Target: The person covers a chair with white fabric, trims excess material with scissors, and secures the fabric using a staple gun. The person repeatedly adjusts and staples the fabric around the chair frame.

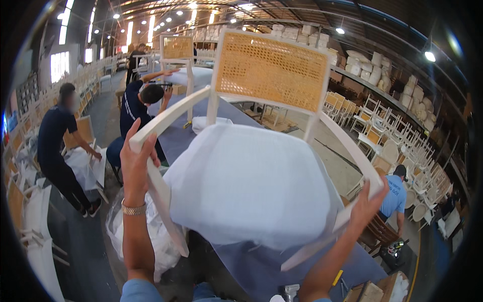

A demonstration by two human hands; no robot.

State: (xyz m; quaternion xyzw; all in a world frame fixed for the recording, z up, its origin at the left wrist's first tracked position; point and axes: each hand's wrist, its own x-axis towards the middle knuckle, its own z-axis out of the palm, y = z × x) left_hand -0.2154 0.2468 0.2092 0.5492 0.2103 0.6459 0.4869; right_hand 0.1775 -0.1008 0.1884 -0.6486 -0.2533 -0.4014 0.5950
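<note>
A white-framed armchair is in front of me, tilted, its padded seat covered in pale cloth. Its woven cane backrest rises at the far side. My left hand grips the front end of the left armrest, with a metal watch band on the wrist. Around the front of the right armrest my right hand is closed. Beneath the chair lies a long worktable with a blue-grey cover; whether the chair's legs touch it I cannot tell.
A clear plastic bag of white material stands by my left arm. Across the table, a person works at another chair. Others stand left and right. Tools and a wooden box lie near right. Many chairs line both sides.
</note>
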